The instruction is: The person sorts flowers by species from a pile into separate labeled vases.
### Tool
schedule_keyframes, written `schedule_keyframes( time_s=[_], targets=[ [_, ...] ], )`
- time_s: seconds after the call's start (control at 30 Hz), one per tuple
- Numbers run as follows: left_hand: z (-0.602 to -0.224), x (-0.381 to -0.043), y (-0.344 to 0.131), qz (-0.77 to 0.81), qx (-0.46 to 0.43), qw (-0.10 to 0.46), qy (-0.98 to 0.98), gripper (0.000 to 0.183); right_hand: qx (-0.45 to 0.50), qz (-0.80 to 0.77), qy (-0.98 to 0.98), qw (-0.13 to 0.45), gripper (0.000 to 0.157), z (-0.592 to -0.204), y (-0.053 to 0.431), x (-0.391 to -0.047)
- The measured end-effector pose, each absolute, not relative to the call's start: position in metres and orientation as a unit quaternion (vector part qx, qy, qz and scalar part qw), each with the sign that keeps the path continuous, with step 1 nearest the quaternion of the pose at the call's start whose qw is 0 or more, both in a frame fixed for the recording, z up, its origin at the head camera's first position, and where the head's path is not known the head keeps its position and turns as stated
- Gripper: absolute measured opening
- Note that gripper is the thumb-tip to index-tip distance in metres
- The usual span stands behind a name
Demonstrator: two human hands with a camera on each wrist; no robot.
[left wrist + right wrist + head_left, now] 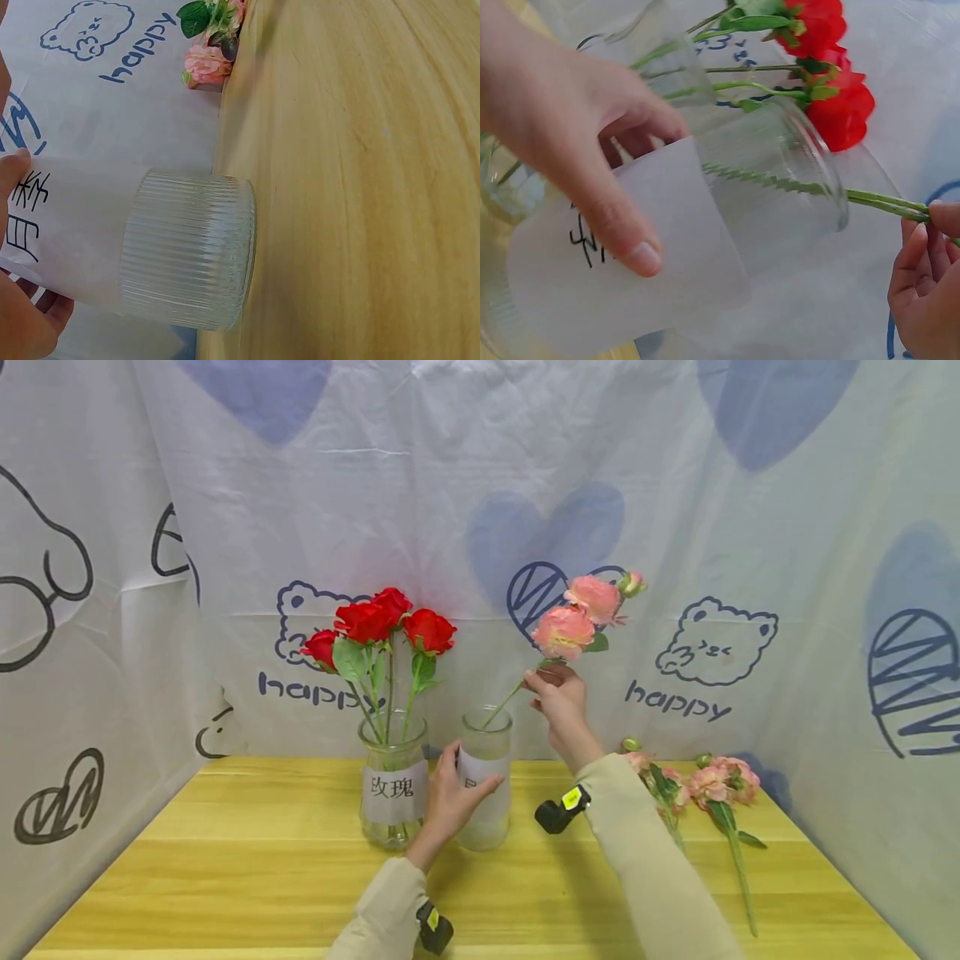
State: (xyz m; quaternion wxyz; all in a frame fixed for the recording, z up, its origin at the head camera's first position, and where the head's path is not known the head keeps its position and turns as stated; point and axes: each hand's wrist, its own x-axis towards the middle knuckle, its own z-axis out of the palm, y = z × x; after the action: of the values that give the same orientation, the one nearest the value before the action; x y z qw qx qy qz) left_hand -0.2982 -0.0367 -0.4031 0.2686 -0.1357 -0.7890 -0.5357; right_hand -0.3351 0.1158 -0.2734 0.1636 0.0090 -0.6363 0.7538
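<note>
- My left hand (450, 802) holds the clear vase (485, 777) on the bench (225, 877).
- My right hand (558, 702) pinches the pink flower (564, 632); its stem pokes into that vase.

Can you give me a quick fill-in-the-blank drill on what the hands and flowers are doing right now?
1. The left hand grips the ribbed glass vase, which stands on the ____ table.
2. The right hand pinches the stem of a ____ flower, whose lower end is inside that vase.
3. The labelled jar beside it holds ____ roses.
4. More pink flowers lie on the table to the person's ____.

Missing words: wooden; pink; red; right
</note>
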Motion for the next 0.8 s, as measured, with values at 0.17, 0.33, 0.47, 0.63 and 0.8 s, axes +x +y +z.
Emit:
schedule_keyframes(
  time_s=[0.17, 0.33, 0.47, 0.63, 0.8],
  targets=[
    [-0.403, -0.298, -0.037, -0.537, -0.139, 0.268, -0.788, 0.077, 0.048, 0.708, -0.677, 0.196, 0.029, -0.275, 0.107, -0.331],
    [-0.403, -0.298, -0.037, -0.538, -0.139, 0.265, -0.788, 0.077, 0.077, 0.664, -0.706, 0.234, 0.025, -0.277, 0.100, -0.330],
    [-0.403, -0.298, -0.037, -0.536, -0.138, 0.266, -0.790, 0.077, 0.091, 0.632, -0.729, 0.247, 0.023, -0.277, 0.097, -0.329],
    [-0.404, -0.299, -0.036, -0.534, -0.138, 0.263, -0.792, 0.078, 0.098, 0.599, -0.753, 0.253, 0.023, -0.278, 0.094, -0.327],
    [-0.403, -0.299, -0.037, -0.537, -0.139, 0.263, -0.789, 0.077, 0.113, 0.571, -0.769, 0.262, 0.021, -0.279, 0.093, -0.324]
  ],
)
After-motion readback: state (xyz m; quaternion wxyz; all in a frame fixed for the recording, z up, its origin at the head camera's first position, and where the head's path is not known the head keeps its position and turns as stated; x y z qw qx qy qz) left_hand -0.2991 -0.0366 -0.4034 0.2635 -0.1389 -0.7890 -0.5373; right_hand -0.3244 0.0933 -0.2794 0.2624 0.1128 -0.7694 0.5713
